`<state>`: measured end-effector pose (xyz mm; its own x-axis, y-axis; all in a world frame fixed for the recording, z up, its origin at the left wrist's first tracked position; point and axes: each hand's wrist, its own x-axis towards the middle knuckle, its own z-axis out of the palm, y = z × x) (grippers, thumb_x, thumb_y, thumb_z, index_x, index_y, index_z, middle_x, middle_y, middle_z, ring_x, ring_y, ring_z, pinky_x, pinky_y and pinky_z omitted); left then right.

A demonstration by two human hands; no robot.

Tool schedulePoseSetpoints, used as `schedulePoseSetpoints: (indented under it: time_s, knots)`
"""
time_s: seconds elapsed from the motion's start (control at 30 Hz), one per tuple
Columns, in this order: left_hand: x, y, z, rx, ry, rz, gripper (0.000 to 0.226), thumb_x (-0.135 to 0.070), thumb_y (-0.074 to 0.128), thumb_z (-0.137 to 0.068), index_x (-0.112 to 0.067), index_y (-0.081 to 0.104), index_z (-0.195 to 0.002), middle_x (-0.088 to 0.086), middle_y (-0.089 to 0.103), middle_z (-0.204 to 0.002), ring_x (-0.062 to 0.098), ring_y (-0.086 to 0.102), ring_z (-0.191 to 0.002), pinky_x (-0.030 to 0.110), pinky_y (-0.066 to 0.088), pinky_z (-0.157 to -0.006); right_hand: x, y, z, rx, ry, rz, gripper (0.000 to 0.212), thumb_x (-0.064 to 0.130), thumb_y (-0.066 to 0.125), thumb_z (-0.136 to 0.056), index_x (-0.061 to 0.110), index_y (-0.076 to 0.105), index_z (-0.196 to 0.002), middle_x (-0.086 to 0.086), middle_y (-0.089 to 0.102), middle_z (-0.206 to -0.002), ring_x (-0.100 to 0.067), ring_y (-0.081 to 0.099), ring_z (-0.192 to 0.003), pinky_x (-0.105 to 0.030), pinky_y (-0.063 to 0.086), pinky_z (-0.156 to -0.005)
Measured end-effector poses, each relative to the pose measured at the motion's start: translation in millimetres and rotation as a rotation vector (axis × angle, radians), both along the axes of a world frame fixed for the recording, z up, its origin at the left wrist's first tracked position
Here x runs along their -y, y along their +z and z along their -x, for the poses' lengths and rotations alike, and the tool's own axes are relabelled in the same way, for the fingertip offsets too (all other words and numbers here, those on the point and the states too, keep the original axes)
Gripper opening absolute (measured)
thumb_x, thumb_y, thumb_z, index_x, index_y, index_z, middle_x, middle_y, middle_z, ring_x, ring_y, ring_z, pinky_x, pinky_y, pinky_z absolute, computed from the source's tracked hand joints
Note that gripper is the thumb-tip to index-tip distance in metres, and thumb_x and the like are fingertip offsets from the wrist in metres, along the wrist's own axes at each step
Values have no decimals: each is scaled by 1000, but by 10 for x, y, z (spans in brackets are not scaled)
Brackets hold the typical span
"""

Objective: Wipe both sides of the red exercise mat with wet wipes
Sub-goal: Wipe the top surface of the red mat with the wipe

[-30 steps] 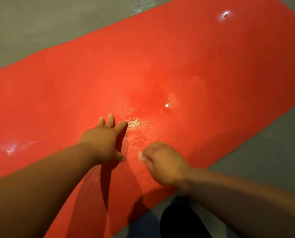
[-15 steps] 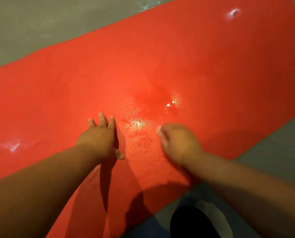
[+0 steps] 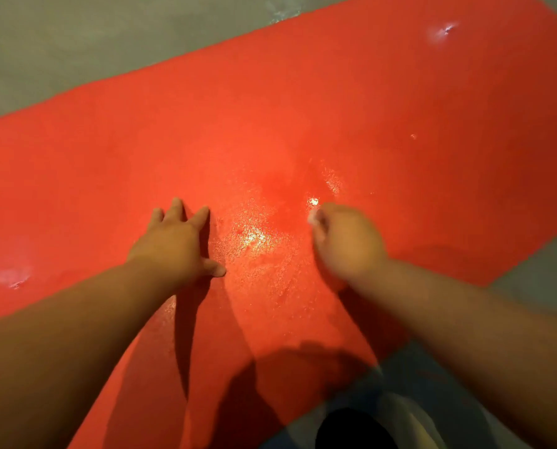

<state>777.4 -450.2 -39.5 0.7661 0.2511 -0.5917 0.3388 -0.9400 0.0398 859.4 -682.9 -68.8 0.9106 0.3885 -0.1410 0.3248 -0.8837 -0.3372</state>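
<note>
The red exercise mat (image 3: 303, 108) lies flat on the floor and fills most of the view, running diagonally from lower left to upper right. A wet, glossy patch shines near its middle. My left hand (image 3: 176, 241) presses flat on the mat with fingers spread. My right hand (image 3: 348, 244), blurred by motion, is curled over a white wet wipe (image 3: 313, 218); only a small edge of the wipe peeks out at the fingertips. The wipe touches the mat just right of the glossy patch.
Grey floor (image 3: 76, 43) borders the mat at the top left and at the lower right. My knee or foot, dark and light, shows at the bottom edge (image 3: 354, 429). Bright light reflections sit on the mat at far left and top right.
My right hand with the wipe has slid away from me and to the right across the mat. My left hand has stayed pressed in place.
</note>
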Motion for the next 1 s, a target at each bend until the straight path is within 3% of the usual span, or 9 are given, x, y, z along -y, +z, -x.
schedulePoseSetpoints:
  time_s: [0.1, 0.17, 0.27, 0.4, 0.5, 0.7, 0.83, 0.93, 1.0]
  knots:
    - [-46, -35, 27, -15, 31, 57, 117, -65, 74, -65, -35, 3, -152, 5, -5, -159, 38, 1, -146, 50, 24, -112, -340, 29, 730, -201, 527, -44, 13, 17, 48, -93, 20, 56, -103, -8, 62, -103, -28, 55, -99, -36, 45, -81]
    - [-68, -11, 40, -15, 14, 68, 117, -65, 73, -65, -36, 0, -152, 4, -10, -160, 37, -2, -146, 48, 22, -113, -324, 48, 670, -228, 638, -63, 11, 25, 48, -96, 19, 55, -102, -7, 62, -104, -27, 54, -101, -40, 47, -83]
    - [-84, -15, 34, -21, -24, 57, 118, -66, 72, -66, -35, -2, -152, 7, -12, -160, 39, -2, -146, 48, 23, -113, -146, -21, 61, -89, 299, -35, 34, 50, 44, -96, 18, 57, -92, -8, 64, -94, -29, 58, -93, -35, 44, -73]
    - [-86, -31, 22, -47, -39, 38, 118, -66, 72, -67, -33, -3, -152, 9, -12, -159, 41, 0, -145, 50, 26, -112, 266, 68, -816, 83, -242, 64, 31, 40, 52, -95, 11, 59, -93, -19, 66, -95, -36, 60, -91, -32, 33, -64]
    - [-88, -28, -5, -49, -37, 37, 119, -66, 72, -66, -34, -3, -152, 8, -12, -159, 41, -1, -145, 51, 27, -111, 28, 8, -648, 55, -198, 25, 20, 29, 52, -95, 11, 61, -93, -17, 67, -95, -34, 61, -89, -29, 33, -64]
    - [-108, -27, 53, -26, -24, 50, 118, -68, 71, -66, -37, -4, -152, 4, -12, -160, 35, -2, -147, 48, 25, -113, -596, -10, 507, -185, 492, -162, 14, 29, 49, -95, 21, 60, -93, -3, 63, -96, -25, 57, -92, -36, 47, -77]
    - [-95, -19, 49, -17, -15, 60, 117, -67, 71, -67, -36, -4, -152, 4, -13, -160, 35, -2, -147, 46, 23, -114, -310, -65, -406, 45, 136, -111, 30, 46, 50, -94, 18, 61, -92, -7, 65, -90, -29, 59, -86, -33, 39, -67]
    - [-83, 0, 36, -10, -11, 58, 117, -66, 72, -66, -37, -2, -151, 2, -10, -160, 34, -1, -147, 47, 26, -112, -35, 31, -1111, 107, -227, 14, 29, 38, 55, -93, 10, 64, -97, -17, 68, -98, -35, 60, -93, -36, 42, -72]
    - [-87, 1, 43, 19, 26, 73, 116, -66, 74, -64, -41, 1, -151, -2, -8, -160, 29, -1, -148, 48, 29, -110, -127, 1, -1042, 99, -253, 11, 23, 30, 54, -94, 10, 66, -99, -17, 68, -101, -34, 60, -96, -35, 42, -74]
